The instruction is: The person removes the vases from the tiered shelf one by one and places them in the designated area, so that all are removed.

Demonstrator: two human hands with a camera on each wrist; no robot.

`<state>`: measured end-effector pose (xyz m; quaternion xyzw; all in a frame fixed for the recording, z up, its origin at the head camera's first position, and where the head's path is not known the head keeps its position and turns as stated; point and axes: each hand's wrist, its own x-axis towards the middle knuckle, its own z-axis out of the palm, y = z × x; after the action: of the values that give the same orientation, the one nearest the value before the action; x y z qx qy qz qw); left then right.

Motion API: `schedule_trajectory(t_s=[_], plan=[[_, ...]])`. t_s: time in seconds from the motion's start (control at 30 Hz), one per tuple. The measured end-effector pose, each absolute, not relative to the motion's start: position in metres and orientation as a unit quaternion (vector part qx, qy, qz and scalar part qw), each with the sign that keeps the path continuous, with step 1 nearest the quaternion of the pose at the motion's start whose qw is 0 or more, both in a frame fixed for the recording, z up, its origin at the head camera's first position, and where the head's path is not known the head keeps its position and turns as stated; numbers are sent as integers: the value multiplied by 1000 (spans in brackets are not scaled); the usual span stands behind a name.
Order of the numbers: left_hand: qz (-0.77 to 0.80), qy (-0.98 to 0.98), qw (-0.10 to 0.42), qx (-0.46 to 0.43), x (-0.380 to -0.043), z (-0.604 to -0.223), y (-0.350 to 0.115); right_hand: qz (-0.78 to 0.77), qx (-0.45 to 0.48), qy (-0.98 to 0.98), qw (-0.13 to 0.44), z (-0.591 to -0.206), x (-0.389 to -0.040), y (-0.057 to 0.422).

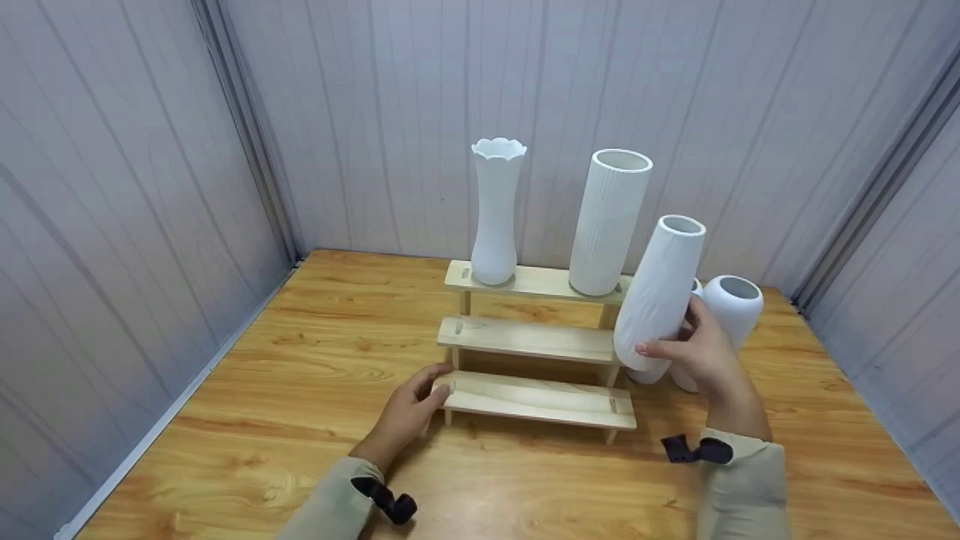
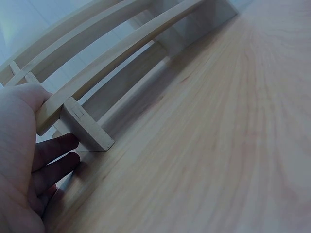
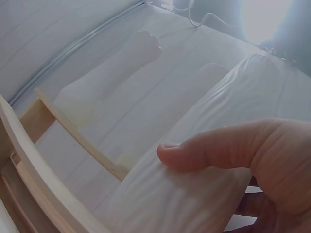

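Note:
A tall white vase with a wavy relief surface (image 1: 660, 300) is gripped by my right hand (image 1: 709, 352), thumb across its front and fingers round the far side. It leans slightly and overlaps the right end of the middle step. My left hand (image 1: 411, 405) holds the left end of the lowest step of a three-step wooden stand (image 1: 540, 397). In the left wrist view its thumb lies over the board, with the other fingers below beside the leg (image 2: 85, 127). On the top step stand a scallop-rimmed vase (image 1: 496, 217) and a ribbed cylindrical vase (image 1: 609, 225).
Behind my right hand stands a rounded white vase (image 1: 733, 304), with another white vase mostly hidden near it. Everything is on a wood-grain table (image 1: 300, 375). Pale panelled walls (image 1: 390, 112) rise behind it and at both sides.

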<state>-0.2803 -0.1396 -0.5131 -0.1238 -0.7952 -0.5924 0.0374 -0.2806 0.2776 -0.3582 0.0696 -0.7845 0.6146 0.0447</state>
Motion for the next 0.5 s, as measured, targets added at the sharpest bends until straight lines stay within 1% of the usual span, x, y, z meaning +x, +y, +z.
schedule_trajectory(t_s=[0.23, 0.5], plan=[[-585, -801, 36, -120, -280, -511, -140, 595, 52, -800, 52, -356, -277, 294], [-589, -798, 39, -120, -280, -511, -139, 575, 62, -813, 66, -355, -271, 306]])
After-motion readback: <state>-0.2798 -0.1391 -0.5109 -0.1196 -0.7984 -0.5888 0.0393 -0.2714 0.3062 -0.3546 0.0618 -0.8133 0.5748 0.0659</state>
